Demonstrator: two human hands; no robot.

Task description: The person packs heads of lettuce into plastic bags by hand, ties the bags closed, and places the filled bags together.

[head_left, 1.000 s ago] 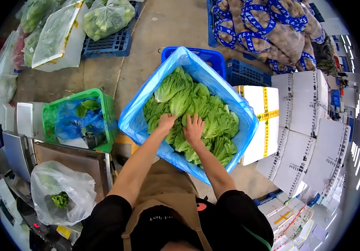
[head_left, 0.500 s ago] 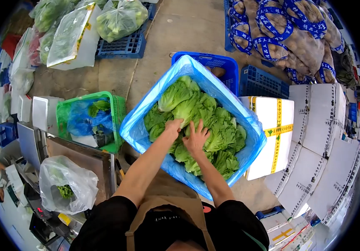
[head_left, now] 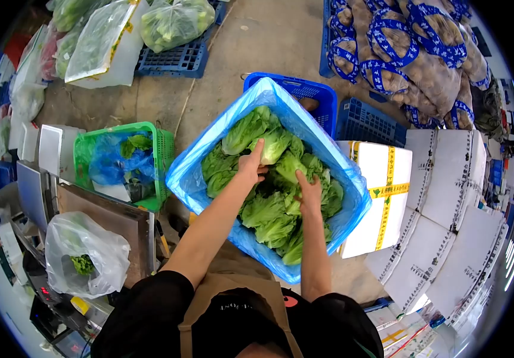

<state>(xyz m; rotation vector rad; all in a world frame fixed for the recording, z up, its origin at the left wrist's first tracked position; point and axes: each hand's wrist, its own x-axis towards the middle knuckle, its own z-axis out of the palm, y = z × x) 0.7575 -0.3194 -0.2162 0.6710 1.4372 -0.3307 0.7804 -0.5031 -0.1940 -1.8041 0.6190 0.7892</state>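
Note:
Several heads of green lettuce [head_left: 269, 218] fill a crate lined with a blue plastic bag [head_left: 200, 170]. My left hand [head_left: 252, 165] rests against a lettuce head on the far side, thumb stretched out and the other fingers pointing right. Over the right part of the pile is my right hand [head_left: 309, 192], its fingers spread and touching leaves. Neither hand visibly closes round a head, though leaves hide some fingertips. A dark gap shows among the leaves between the two hands.
A green basket [head_left: 164, 158] with blue plastic and greens stands left, near a clear bag [head_left: 90, 253] on the counter. Beyond the crate is a blue basket [head_left: 322, 95]. Foam boxes [head_left: 358, 232] are stacked right; net sacks [head_left: 427, 77] lie behind.
My left hand has shifted up and my right hand has moved right, so they are farther apart. Lettuce heads between them have shifted, opening a dark gap. The view has moved slightly.

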